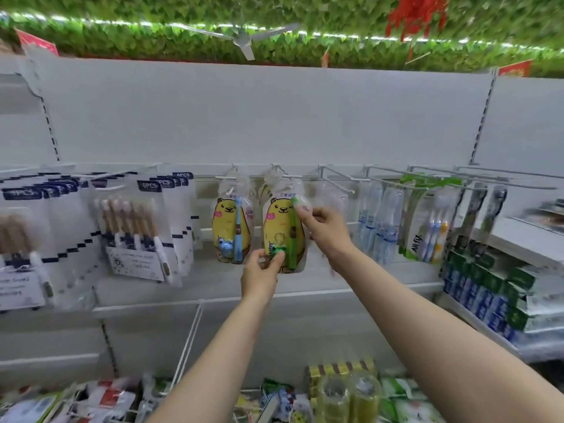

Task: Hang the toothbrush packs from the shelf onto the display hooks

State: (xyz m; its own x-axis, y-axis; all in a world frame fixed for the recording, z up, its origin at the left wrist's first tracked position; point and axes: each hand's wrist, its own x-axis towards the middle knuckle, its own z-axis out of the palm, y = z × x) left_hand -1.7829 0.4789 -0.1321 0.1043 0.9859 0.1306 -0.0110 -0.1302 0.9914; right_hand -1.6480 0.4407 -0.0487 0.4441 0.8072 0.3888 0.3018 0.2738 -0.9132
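Both hands are working one bear-print toothbrush pack (282, 230) w/ the green brush, at the middle of the hook rail. Left hand (259, 274) is pinching the pack's bottom edge by the little green toy, prob. steadying it so it isn't swinging. Right hand (323, 225) is gripping the upper right edge beside the brush head, looks like it's guiding the top hole along the white hook (291, 176). Pack's top seems to be on or at that hook; blur's hiding the hole, can't tell if it's fully seated. Twin pack w/ the blue brush (233, 230) is hanging just beside on the left. More packs are lying on the lower shelf (274, 398), so plenty's left to hang, I'd say.
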